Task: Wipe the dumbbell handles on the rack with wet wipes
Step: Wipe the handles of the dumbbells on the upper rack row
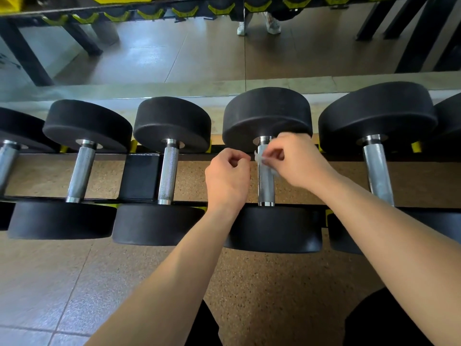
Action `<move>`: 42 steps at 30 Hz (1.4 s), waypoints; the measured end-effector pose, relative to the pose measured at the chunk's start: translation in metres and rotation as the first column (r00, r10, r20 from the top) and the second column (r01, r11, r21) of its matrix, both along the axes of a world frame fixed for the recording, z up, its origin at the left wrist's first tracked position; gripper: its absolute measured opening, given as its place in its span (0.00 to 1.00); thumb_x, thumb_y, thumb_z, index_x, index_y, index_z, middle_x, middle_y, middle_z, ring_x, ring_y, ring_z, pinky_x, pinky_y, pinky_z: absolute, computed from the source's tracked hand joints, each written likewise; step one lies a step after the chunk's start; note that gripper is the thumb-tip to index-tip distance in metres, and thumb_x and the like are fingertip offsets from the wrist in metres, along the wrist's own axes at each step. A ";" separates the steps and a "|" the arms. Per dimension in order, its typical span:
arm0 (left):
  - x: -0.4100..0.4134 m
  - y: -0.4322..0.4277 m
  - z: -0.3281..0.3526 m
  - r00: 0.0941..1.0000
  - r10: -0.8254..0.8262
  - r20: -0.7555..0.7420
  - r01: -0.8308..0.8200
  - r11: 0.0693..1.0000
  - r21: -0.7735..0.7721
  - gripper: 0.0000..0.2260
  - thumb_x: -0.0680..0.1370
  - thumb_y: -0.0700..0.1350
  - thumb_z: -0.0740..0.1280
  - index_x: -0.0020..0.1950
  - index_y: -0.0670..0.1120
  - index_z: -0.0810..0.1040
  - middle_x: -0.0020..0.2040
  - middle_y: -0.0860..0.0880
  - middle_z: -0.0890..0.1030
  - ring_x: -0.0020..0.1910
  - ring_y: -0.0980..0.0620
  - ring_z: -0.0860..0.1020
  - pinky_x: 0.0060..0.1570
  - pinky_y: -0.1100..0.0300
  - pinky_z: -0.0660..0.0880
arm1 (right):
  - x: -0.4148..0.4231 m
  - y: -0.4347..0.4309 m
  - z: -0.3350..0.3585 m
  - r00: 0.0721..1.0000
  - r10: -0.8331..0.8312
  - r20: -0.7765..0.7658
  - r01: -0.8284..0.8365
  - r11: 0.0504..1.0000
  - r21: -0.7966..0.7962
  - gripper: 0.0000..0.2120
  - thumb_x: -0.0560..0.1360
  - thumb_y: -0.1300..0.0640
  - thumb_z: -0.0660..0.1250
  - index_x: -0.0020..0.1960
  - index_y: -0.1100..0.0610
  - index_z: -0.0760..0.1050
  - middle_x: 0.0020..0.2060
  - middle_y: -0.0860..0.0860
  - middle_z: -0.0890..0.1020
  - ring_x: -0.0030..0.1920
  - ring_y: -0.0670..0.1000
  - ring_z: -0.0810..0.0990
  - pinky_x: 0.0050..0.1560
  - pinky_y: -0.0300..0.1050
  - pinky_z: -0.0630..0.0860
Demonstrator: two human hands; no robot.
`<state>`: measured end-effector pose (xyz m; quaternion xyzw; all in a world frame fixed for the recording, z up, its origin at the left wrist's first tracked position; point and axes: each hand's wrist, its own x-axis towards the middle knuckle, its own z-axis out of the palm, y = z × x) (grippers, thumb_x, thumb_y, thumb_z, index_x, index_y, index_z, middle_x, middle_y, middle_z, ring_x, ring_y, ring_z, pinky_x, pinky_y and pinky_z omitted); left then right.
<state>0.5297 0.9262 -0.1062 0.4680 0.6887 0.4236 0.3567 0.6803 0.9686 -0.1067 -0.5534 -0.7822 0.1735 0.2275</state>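
Several black dumbbells with chrome handles lie in a row across a black rack (139, 176). My right hand (296, 161) pinches a small white wet wipe (259, 157) against the upper end of the handle (266, 188) of the dumbbell in front of me. My left hand (228, 178) hovers just left of that handle, fingers curled closed near the wipe's left edge; whether it touches the wipe is unclear. The neighbouring handles, one to the left (169, 171) and one to the right (378, 171), are uncovered.
A mirror (174, 51) behind the rack reflects the floor, rack legs and a person's shoes. Yellow cradles (416, 147) sit under the dumbbell heads. Speckled rubber flooring (262, 283) lies below, with my dark-clothed knees at the bottom edge.
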 end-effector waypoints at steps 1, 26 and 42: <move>0.000 0.000 0.000 1.000 -0.001 -0.001 0.001 1.000 0.002 0.09 0.78 0.41 0.63 0.47 0.51 0.81 0.42 0.52 0.83 0.45 0.52 0.82 0.51 0.50 0.82 | -0.003 0.004 -0.002 0.998 -0.057 -0.026 0.058 0.998 0.041 0.03 0.76 0.55 0.72 0.49 0.53 0.83 0.41 0.45 0.77 0.39 0.41 0.76 0.41 0.34 0.71; 0.001 0.000 0.000 0.999 -0.024 -0.033 0.024 1.000 -0.016 0.08 0.79 0.42 0.64 0.50 0.51 0.82 0.42 0.52 0.83 0.43 0.53 0.83 0.50 0.48 0.82 | 0.016 -0.033 -0.002 0.999 -0.045 0.001 0.041 0.903 -0.429 0.10 0.71 0.55 0.78 0.39 0.45 0.77 0.38 0.42 0.80 0.40 0.40 0.78 0.37 0.38 0.69; 0.000 0.002 -0.005 1.000 -0.002 -0.016 0.002 1.000 -0.007 0.09 0.78 0.41 0.64 0.48 0.51 0.83 0.41 0.52 0.83 0.43 0.52 0.83 0.50 0.47 0.82 | 0.019 -0.029 -0.009 0.989 -0.133 -0.058 0.094 0.895 -0.437 0.06 0.74 0.58 0.75 0.44 0.49 0.79 0.39 0.47 0.84 0.40 0.45 0.84 0.48 0.47 0.83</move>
